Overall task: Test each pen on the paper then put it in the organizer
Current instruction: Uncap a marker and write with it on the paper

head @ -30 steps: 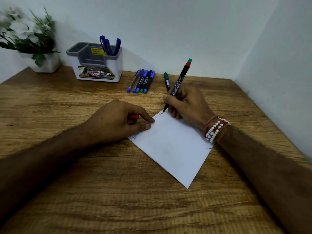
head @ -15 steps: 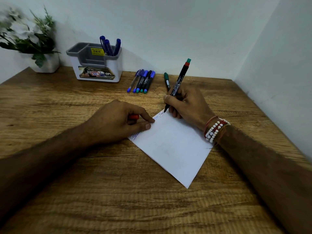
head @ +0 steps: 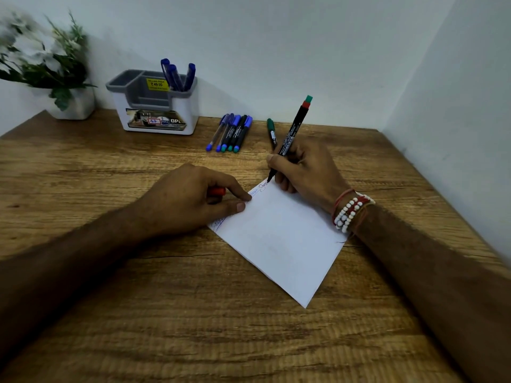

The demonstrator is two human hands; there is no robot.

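- Here the right hand (head: 304,167) pinches a black marker (head: 293,131) between thumb and fingers, its tip touching the far corner of the paper (head: 282,244).
- The left hand (head: 188,201) curls round a red cap (head: 217,192); its forefinger and thumb press the paper's left edge.
- The organizer (head: 154,111) stands far left at the wall, with three blue pens (head: 177,76) in its right compartment.
- A row of pens (head: 232,134) lies right of it.

Black pen (head: 290,136) tip in right hand (head: 307,172) edged slightly along paper (head: 282,239) corner, dark scribble (head: 262,186) there grown longer
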